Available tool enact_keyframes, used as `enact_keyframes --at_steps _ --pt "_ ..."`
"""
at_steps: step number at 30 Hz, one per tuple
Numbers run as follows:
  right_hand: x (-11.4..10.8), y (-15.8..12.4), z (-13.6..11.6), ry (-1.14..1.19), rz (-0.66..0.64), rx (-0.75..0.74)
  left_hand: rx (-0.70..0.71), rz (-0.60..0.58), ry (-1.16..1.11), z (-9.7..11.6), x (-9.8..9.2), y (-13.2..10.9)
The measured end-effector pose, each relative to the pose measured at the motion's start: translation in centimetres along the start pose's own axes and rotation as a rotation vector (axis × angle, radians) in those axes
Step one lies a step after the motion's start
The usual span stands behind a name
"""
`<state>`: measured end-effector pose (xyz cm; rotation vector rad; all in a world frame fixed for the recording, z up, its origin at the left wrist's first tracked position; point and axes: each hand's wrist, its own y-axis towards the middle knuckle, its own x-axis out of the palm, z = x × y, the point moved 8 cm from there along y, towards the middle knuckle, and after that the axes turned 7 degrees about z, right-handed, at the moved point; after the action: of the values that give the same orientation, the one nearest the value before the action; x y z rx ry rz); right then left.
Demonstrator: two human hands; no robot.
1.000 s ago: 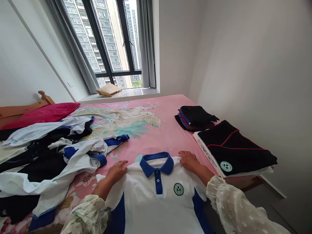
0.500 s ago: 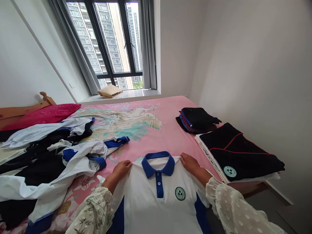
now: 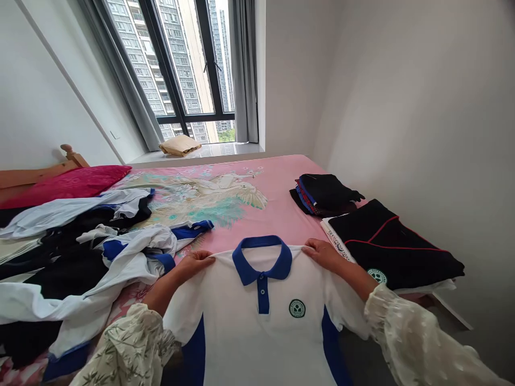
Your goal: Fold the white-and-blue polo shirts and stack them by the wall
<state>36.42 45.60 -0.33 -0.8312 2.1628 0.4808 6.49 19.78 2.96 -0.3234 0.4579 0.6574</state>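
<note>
A white polo shirt (image 3: 257, 332) with a blue collar, blue side panels and a round green badge hangs front-up over the near edge of the pink bed (image 3: 277, 209). My left hand (image 3: 192, 264) pinches its left shoulder seam. My right hand (image 3: 324, 254) grips the right shoulder. Both hands are closed on the cloth and hold the shirt's top edge raised and stretched between them.
A loose heap of white, blue and black clothes (image 3: 80, 262) covers the bed's left side, by a magenta pillow (image 3: 68, 184). Folded dark garments (image 3: 396, 249) and a smaller folded stack (image 3: 324, 194) lie at the right edge near the wall. A tan bundle (image 3: 179, 145) sits on the windowsill.
My hands went from lying on the shirt's shoulders to gripping them. They have spread apart and lifted the shirt's top edge up and away from me.
</note>
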Motion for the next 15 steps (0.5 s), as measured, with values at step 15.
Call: enact_keyframes --at_steps 15 --pt "-23.8 -3.2 -18.6 0.485 0.062 -0.168 0.084 0.246 0.220 17.3 -15.3 -10.4"
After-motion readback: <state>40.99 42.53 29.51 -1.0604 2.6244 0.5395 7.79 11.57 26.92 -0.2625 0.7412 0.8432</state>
